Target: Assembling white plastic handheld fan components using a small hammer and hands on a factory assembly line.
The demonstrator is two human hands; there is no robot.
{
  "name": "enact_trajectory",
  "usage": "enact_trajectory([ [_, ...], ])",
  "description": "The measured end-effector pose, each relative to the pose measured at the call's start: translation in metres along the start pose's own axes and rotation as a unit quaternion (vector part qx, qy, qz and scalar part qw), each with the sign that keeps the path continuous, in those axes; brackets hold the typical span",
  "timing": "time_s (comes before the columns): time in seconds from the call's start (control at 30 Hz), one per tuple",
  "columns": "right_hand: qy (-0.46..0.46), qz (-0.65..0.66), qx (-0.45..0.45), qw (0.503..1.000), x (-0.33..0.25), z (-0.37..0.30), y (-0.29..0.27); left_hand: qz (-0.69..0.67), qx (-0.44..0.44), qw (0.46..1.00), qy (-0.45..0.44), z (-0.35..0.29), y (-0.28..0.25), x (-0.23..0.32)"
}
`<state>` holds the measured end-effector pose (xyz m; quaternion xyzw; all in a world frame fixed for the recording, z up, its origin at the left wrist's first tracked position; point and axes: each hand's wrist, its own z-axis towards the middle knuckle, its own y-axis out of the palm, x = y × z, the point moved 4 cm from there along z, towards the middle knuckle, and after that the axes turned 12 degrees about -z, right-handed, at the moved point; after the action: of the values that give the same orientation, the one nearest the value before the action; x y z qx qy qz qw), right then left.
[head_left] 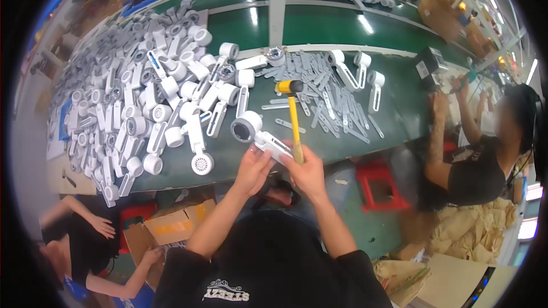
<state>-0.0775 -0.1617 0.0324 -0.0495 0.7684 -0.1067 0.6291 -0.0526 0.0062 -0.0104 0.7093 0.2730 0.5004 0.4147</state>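
My left hand is closed around the handle of a white plastic housing. Its drum-shaped head, with a dark round opening, points up and to the left. My right hand grips the wooden-looking lower end of a mallet with a yellow shaft, and its fingers also lie by the end of the housing's handle. The mallet's yellow and black head stands up above the table. Just beyond it lie many flat grey strips with rounded ends.
A large heap of similar white housings covers the left of the green table; several more lie at right. Behind runs a green belt with a post. Co-workers sit at both sides, near a cardboard box and red stool.
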Motion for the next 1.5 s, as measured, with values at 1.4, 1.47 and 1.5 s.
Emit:
enact_trajectory([
  [1.4,0.054,-0.011,-0.035,0.998,0.008,0.022,-0.055,0.769,-0.131,0.537,0.322,0.006,0.045,0.054],
  [1.47,0.069,-0.031,-0.059,0.995,0.011,0.033,-0.048,0.744,-0.128,0.590,0.287,0.012,0.036,0.052],
  [1.5,0.059,-0.065,-0.072,0.994,0.010,0.036,-0.044,0.715,-0.131,0.640,0.249,0.015,0.031,0.051],
])
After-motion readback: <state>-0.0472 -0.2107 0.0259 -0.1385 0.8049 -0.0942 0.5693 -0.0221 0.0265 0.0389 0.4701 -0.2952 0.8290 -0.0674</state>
